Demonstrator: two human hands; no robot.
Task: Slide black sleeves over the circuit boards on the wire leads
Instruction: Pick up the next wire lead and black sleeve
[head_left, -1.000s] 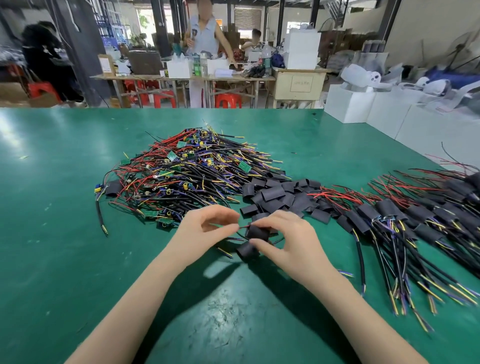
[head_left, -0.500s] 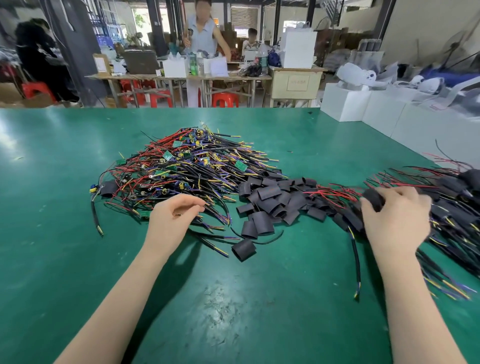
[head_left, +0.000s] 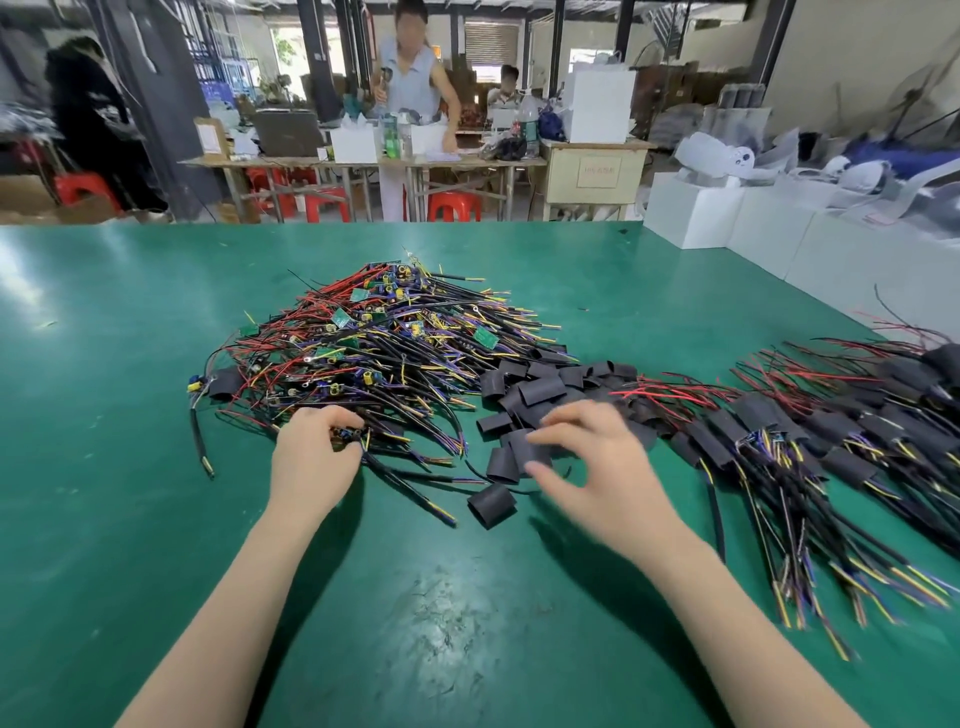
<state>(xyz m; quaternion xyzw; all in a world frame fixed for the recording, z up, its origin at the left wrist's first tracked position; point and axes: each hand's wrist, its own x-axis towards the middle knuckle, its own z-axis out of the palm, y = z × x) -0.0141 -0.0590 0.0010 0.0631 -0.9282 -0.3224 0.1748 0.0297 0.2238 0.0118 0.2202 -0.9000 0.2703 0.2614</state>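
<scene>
Sleeves (head_left: 540, 395), short black tubes, are heaped loose on the green counter (head_left: 104, 519), just right of the tangled pile of unsleeved leads (head_left: 384, 358); one sleeve (head_left: 492, 504) lies apart at the near edge of that heap. Above the heap's near side the right hand (head_left: 587, 462) is held with fingers (head_left: 571, 418) spread and curved and nothing pinched. At the tangle's near edge the left hand (head_left: 314, 457) is curled round a lead whose small circuit board (head_left: 345, 436) seems to sit at its fingertips, though blur makes this uncertain. Right of the heap, finished leads (head_left: 769, 441) are laid in a row. Neighbouring wires could be dragged out with the lead, since the strands are interlaced. Two sleeves could be picked up together, being overlapped, and a flattened sleeve could snag on the board's corners or components.
</scene>
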